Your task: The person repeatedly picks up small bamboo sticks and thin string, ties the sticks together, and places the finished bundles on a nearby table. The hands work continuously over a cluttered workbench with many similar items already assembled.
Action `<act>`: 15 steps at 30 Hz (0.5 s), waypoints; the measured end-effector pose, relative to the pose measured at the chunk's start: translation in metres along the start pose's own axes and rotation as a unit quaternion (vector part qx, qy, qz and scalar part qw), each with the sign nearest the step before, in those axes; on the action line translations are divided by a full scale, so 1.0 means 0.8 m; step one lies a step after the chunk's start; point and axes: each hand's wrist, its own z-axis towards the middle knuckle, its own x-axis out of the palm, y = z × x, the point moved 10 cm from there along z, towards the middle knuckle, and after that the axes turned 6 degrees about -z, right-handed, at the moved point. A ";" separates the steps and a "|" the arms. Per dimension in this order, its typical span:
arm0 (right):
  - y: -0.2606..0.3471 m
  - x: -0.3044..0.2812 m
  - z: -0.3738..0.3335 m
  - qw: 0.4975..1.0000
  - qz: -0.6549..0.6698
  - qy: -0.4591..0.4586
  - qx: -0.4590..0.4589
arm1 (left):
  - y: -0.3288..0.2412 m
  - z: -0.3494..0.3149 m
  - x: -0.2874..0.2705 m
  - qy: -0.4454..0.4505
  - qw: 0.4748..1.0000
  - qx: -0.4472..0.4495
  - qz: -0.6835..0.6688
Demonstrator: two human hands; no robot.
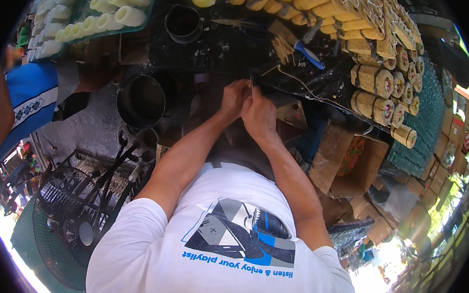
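Both hands meet at near edge of black bench point(220, 60). Thin metallic strip point(251, 82) at right hand's point(258, 111) fingertips, long axis pointing away from torso; right nearer. Right fingers pinched on strip; left hand point(234, 100) curled just left, grip hidden, can't tell.

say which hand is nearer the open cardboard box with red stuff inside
Right. The right hand is up and left of the open cardboard box in the picture, not touching it; the left hand sits farther left.
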 end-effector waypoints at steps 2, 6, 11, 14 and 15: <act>0.002 -0.001 -0.001 1.000 0.001 -0.006 -0.001 | -0.002 0.000 0.000 0.004 1.000 0.004 -0.002; -0.003 0.003 0.000 1.000 0.002 -0.006 0.003 | 0.000 0.001 0.000 0.007 1.000 -0.007 -0.005; -0.005 0.005 0.002 1.000 -0.005 0.002 0.005 | -0.003 0.002 -0.002 0.006 1.000 0.002 -0.002; -0.002 0.001 0.000 1.000 -0.001 -0.010 0.001 | -0.008 0.003 -0.003 0.006 1.000 0.005 -0.013; -0.003 0.002 0.000 1.000 -0.003 -0.014 -0.001 | -0.011 0.004 -0.004 0.007 1.000 0.006 -0.019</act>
